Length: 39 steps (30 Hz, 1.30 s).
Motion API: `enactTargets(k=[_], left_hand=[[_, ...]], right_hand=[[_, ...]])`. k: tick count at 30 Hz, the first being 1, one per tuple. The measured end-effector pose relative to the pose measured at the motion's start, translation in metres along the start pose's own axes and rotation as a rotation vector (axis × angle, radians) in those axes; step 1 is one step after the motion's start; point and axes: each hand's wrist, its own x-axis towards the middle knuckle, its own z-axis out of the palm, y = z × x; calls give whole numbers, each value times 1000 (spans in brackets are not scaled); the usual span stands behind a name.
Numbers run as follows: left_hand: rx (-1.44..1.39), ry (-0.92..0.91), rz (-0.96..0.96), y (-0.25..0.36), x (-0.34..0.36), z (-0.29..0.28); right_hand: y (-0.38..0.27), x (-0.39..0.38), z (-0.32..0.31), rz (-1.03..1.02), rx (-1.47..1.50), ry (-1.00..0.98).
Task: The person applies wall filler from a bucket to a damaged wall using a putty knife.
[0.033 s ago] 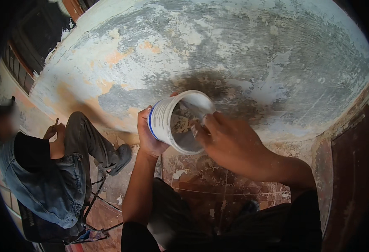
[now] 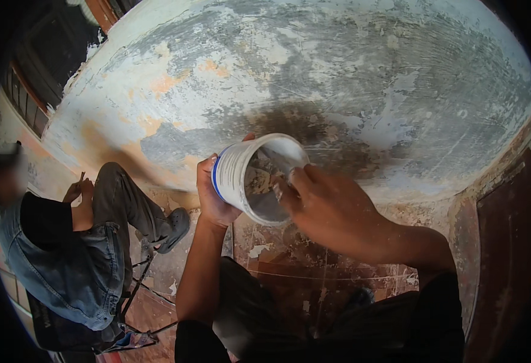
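Observation:
My left hand (image 2: 214,199) grips a white plastic bucket (image 2: 229,175) with a blue band near its base, holding it sideways with its mouth toward the right. Grey and beige material (image 2: 259,180) shows inside. My right hand (image 2: 326,209) is at the bucket's mouth, fingers curled and smeared with pale residue; what they hold, if anything, is hard to make out. Behind the bucket rises a patchy white and grey plastered wall (image 2: 398,72) with peach spots.
At left a person in a cap (image 2: 53,248) sits on a folding chair (image 2: 135,284), knee raised, holding something thin. A dark window with bars (image 2: 41,66) is at upper left, a brown panel (image 2: 501,236) at right. The tiled floor (image 2: 277,260) has pale debris on it.
The bucket has dipped very slightly, and the fingers of my right hand at its mouth have moved a little. Otherwise the view is nearly the same.

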Motion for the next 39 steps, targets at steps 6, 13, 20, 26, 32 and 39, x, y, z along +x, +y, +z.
enactTargets(k=[6,13,20,26,32,39], left_hand=[[-54,3,27,-4,-1,1],[-73,38,108,0,-4,11],[13,58,127,-5,-1,6],[7,63,214,-3,-2,9],[-19,40,267,-3,-4,8],[-135,130,307,-2,4,-3]], right_hand=[[-3,0,-17,-33,49,-221],[11,-3,-37,4,146,-219],[15,-3,-11,37,154,-117],[20,-5,0,-8,404,-142],[36,-3,-5,-14,706,-189],[50,-12,-32,175,516,-159]])
